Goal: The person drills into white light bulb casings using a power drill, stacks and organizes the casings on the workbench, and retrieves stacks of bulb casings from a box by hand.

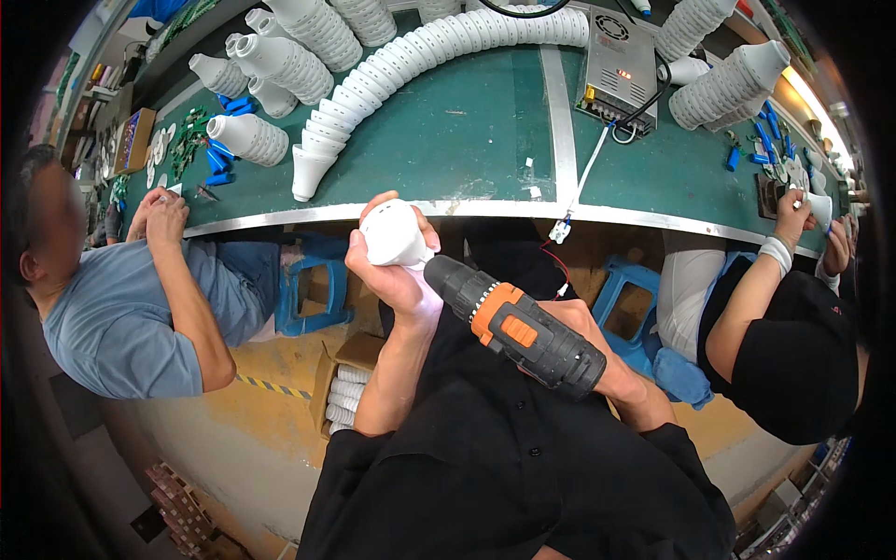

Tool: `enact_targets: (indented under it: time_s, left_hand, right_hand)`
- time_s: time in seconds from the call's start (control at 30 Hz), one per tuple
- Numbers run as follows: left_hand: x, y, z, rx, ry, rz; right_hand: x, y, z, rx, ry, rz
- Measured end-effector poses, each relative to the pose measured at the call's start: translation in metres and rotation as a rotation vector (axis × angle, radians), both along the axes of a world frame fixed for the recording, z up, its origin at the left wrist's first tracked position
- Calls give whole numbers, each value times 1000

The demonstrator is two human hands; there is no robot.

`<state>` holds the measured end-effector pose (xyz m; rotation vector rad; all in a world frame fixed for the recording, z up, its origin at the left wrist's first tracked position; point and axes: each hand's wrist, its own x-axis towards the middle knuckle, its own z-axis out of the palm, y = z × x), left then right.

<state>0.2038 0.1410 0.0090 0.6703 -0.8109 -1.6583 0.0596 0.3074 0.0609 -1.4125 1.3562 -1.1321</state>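
My left hand (399, 285) is wrapped around a white cone-shaped plastic housing (390, 233), held up just in front of the table's near edge. A black-and-orange cordless drill (537, 338) lies across in front of me with its chuck pointing left at the housing. Light falls on my left wrist below the chuck. Whether the bit touches the housing cannot be made out. Around the drill's grip, mostly hidden behind its body, my right hand (590, 341) is closed.
A long curved row of nested white housings (373, 79) lies on the green table (448, 140). A metal power supply (621, 70) with a cable stands right of centre. Co-workers sit left (131, 317) and right (793, 345). Blue stools (313, 289) and a carton (322, 392) are below.
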Motion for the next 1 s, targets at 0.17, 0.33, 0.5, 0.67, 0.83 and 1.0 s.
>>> enact_targets:
  time_s: [0.17,0.33,0.5,0.67,0.83,1.0]
  left_hand:
    - [-12,3,11,77,45,46]
    - [-10,-8,1,-1,33,-52]
    - [-23,-3,-6,8,21,-123]
    - [-23,-9,-14,-26,24,-158]
    - [-22,-13,-7,-50,23,-143]
    - [-19,-20,-7,-36,36,-134]
  right_hand:
    - [1,1,2,1,41,-23]
    - [0,9,4,-28,137,-53]
    - [5,22,9,-37,82,-154]
    - [5,30,5,-23,82,-180]
    - [8,35,5,-21,111,-153]
    - [6,41,9,-50,118,-136]
